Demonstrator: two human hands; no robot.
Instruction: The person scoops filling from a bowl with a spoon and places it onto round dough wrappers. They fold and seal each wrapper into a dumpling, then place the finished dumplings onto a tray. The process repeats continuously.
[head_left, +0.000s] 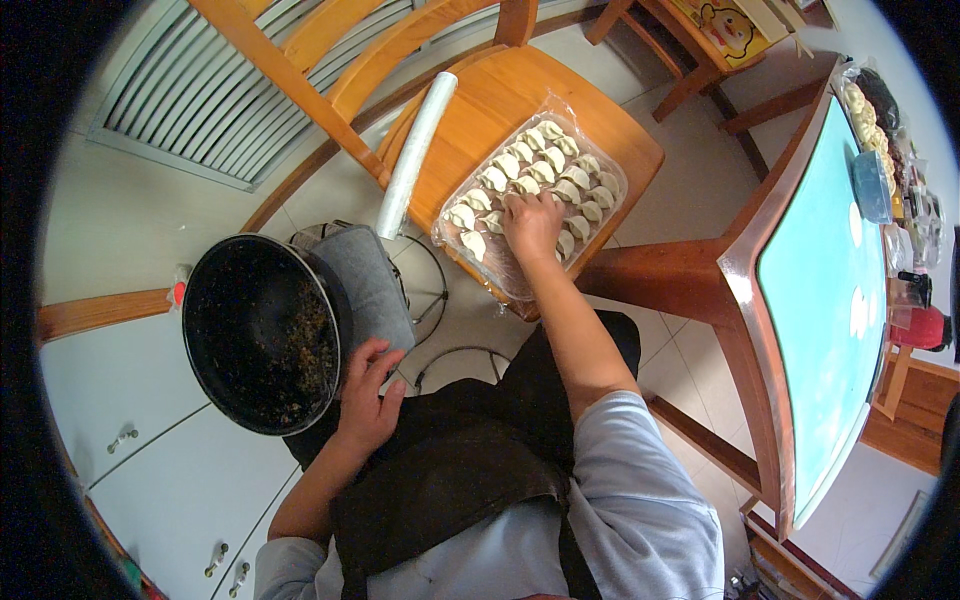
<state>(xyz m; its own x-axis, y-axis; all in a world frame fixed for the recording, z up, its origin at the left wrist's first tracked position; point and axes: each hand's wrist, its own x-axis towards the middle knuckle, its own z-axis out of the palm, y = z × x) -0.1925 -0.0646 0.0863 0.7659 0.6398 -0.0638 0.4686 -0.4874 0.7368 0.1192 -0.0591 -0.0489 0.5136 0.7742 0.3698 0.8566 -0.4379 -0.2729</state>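
My right hand reaches down over a plastic-wrapped tray on a wooden chair seat, its fingers among the rows of folded dumplings. The fingertips touch or nearly touch a dumpling; whether they grip it is hidden. My left hand rests with fingers apart beside a black pan with bits of food stuck inside, near a grey cloth. A roll of cling film lies on the chair, left of the tray.
To the right stands a wooden table with a turquoise mat, bearing pale round dough pieces and a blue translucent container. White cabinets stand at the left. A thin metal stand is on the floor below the chair.
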